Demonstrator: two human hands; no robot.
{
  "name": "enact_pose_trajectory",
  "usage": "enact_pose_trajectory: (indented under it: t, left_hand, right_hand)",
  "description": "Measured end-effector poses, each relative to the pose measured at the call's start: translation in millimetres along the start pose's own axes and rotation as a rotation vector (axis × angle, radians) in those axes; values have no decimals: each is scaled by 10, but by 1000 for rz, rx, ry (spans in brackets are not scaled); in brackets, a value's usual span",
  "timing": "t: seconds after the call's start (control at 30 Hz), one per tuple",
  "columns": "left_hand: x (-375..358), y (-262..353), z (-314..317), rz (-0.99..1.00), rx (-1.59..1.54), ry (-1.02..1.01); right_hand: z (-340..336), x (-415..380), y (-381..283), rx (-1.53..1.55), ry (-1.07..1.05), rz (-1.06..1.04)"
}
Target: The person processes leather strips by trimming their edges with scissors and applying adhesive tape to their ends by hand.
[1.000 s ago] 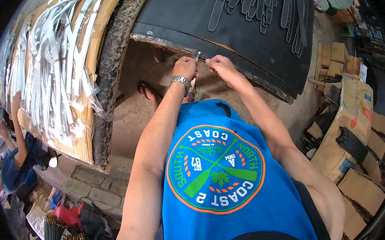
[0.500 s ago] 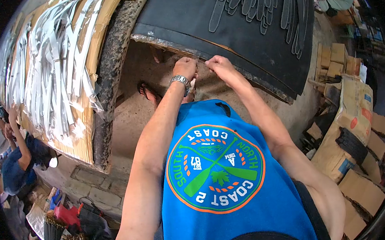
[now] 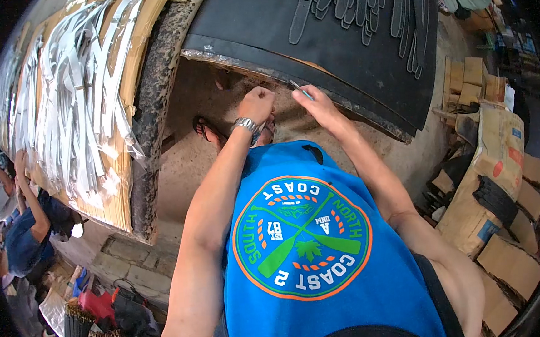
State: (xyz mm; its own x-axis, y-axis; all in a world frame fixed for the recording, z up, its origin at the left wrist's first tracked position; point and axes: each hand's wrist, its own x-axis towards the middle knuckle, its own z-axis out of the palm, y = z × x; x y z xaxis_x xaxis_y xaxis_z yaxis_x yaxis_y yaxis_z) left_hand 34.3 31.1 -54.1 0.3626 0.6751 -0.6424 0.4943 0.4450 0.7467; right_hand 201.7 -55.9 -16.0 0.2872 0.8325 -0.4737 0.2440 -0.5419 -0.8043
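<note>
My right hand [image 3: 320, 108] is pinched closed around a slim tool [image 3: 300, 89], thumb and fingers clamped with pretty much no gap. The metal tip pokes out past the fingertips and a bit of teal shows nearer the palm; I'd guess choking up like that is for control. My left hand [image 3: 256, 108] sits just left of it, not touching, fingers curled in. Honestly can't tell if there's something tiny in there, the view's too small.

Both hands are out front, probably so they clear the black sheet [image 3: 242, 33] just beyond the grip. Forearms angle in toward each other, left wrist bent a little above the watch [image 3: 246, 124]. Black straps [image 3: 358, 2] lie farther past the tool, likely fanned so they're easy to grab; white straps [image 3: 76, 88] are well off left.
</note>
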Motion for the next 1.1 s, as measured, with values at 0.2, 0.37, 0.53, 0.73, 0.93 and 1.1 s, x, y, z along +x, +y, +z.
enact_pose_trajectory:
  t: [0.2,0.37,0.53,0.73,0.93,1.1]
  left_hand:
    - [-241,-44,-85,62,-157,-204]
    - [-305,-36,-68,141,-24,-178]
    - [-304,-106,45,101,-8,-295]
    - [-193,-168,308,-94,-241,-510]
    - [-131,1,608,-186,-310,-518]
    - [-187,62,737,-232,-314,-497]
  right_hand:
    - [122,167,-22,-80,-69,-104]
    - [169,213,-55,-138,-113,-77]
    - [151,125,64,-272,-43,-73]
    - [-129,-21,230,-270,54,-29]
    - [-431,-8,268,-304,169,-5]
    - [-520,-47,390,-325,185,21]
